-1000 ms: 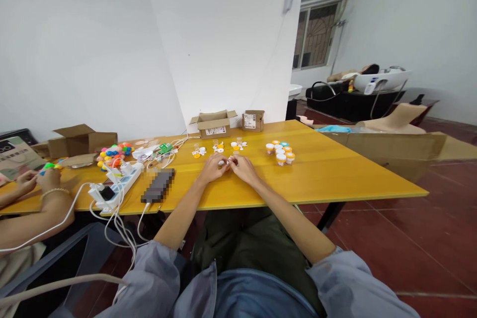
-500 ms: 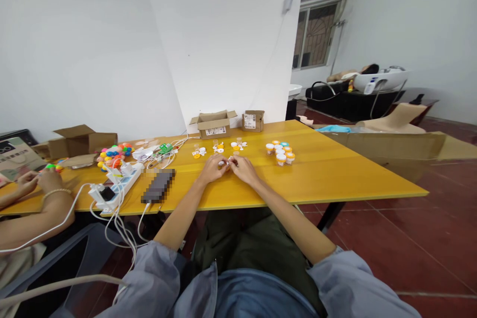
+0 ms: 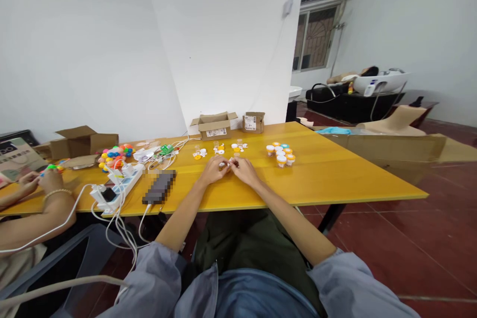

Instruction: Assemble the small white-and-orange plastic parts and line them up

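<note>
My left hand [image 3: 211, 170] and my right hand [image 3: 241, 169] rest close together on the yellow table [image 3: 335, 174]. Both are closed in a pinch around a small white piece [image 3: 226, 163] held between the fingertips. Just beyond them lie small white and orange parts [image 3: 219, 148] in loose groups. A cluster of small jars [image 3: 280, 152] with orange, white and teal lids stands to the right of my hands.
A blurred dark phone [image 3: 159, 186] and a white power strip [image 3: 115, 185] with cables lie at left. Colourful balls [image 3: 114, 153] and cardboard boxes [image 3: 214, 125] sit farther back. Another person's hands [image 3: 40, 182] work at the far left.
The view has tilted slightly, so the table sits a little lower in the frame. My hands stay together on the small white piece.
</note>
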A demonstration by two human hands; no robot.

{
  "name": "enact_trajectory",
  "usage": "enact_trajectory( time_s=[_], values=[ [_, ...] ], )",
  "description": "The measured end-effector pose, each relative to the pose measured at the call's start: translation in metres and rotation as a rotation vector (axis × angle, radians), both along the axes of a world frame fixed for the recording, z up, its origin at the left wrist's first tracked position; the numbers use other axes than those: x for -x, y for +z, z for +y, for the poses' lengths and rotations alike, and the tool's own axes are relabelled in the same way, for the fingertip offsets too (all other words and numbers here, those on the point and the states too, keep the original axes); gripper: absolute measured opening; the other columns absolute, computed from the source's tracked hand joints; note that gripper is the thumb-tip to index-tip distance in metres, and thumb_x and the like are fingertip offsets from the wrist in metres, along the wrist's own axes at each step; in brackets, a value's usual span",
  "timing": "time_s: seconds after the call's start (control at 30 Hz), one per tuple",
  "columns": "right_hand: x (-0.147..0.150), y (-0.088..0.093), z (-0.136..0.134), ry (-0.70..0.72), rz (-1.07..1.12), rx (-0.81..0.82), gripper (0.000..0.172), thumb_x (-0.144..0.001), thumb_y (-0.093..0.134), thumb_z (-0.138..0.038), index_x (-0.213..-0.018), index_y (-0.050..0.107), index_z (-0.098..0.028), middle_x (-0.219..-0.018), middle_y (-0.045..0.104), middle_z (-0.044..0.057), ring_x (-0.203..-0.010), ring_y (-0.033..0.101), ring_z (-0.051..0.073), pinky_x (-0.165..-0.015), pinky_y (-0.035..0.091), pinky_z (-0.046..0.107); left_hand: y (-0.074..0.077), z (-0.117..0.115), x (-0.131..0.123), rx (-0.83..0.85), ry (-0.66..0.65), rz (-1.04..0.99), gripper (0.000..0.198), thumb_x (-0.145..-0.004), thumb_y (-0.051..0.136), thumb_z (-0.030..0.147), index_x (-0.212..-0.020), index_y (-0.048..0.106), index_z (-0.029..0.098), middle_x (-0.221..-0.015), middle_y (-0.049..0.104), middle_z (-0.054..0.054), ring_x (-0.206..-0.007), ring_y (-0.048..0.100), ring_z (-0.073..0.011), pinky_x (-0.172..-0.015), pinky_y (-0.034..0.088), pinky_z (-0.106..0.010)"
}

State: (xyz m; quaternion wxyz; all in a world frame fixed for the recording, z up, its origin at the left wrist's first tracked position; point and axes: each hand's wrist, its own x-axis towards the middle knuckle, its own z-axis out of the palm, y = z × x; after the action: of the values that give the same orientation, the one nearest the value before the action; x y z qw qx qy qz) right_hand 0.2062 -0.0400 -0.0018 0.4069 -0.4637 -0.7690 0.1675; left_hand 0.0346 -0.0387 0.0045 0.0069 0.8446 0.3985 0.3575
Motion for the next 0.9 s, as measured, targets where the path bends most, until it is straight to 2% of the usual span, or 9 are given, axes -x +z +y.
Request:
enact_trajectory(
  time_s=[0.27, 0.7, 0.9],
  values=[
    [0.0012, 0.0046, -0.0031, -0.012, 0.019, 0.040, 0.015, -0.082, 0.057, -0.013, -0.078, 0.068, -0.023, -0.084, 0.075, 0.003, -0.079, 0.068, 0.020, -0.072, 0.047, 0.027, 0.0008, -0.0011, -0.0011, 0.013, 0.011, -0.001, 0.005, -0.088, 0.063, 0.026, -0.088, 0.068, 0.024, -0.087, 0.072, -0.002, -0.087, 0.064, -0.0196, -0.086, 0.052, -0.035],
    [-0.0017, -0.0030, 0.0043, 0.024, 0.053, 0.000, 0.016, -0.082, 0.056, -0.016, -0.075, 0.069, -0.023, -0.080, 0.075, 0.002, -0.078, 0.069, 0.020, -0.072, 0.049, 0.027, -0.0036, 0.0023, 0.0020, 0.016, 0.013, 0.003, 0.009, -0.089, 0.063, 0.029, -0.091, 0.070, 0.025, -0.088, 0.072, -0.003, -0.088, 0.065, -0.0203, -0.087, 0.052, -0.037],
    [-0.0001, -0.0016, 0.0027, -0.019, 0.060, 0.036, 0.018, -0.082, 0.056, -0.014, -0.075, 0.070, -0.022, -0.082, 0.076, 0.004, -0.081, 0.070, 0.021, -0.075, 0.050, 0.028, -0.0030, 0.0013, 0.0013, 0.018, 0.012, 0.005, 0.007, -0.088, 0.064, 0.027, -0.090, 0.070, 0.024, -0.088, 0.072, -0.002, -0.087, 0.065, -0.0199, -0.086, 0.052, -0.035]
  ],
)
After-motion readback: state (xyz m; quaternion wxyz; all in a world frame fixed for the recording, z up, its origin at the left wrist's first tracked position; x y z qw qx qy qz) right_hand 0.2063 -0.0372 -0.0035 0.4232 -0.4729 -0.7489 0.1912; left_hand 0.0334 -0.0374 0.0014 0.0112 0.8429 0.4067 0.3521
